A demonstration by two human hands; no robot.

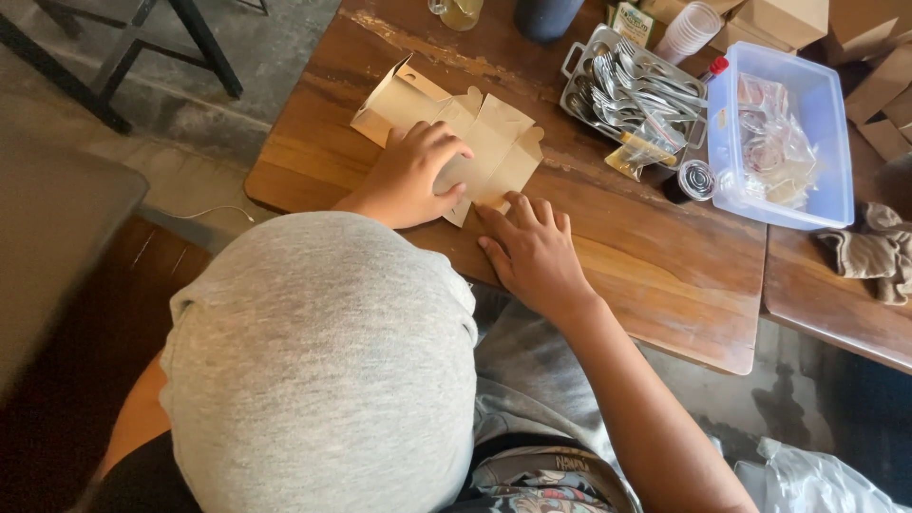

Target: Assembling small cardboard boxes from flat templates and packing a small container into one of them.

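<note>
From the head view, a flat, unfolded cardboard box (456, 138) lies on the wooden surface (646, 256), near its front edge. The left hand (413, 176) presses down on the box with fingers curled over a flap, gripping it lightly. The right hand (534, 249) rests flat just beside the box, fingers spread and open, fingertips touching its lower edge. Farther right sit a metal tray of spoons (627, 90) and a clear plastic tub (826, 123).

Flat tan carton blank (456, 133) at table centre; brown boxes (788, 19) far right; small green-yellow packet (631, 21) beside them.
</note>
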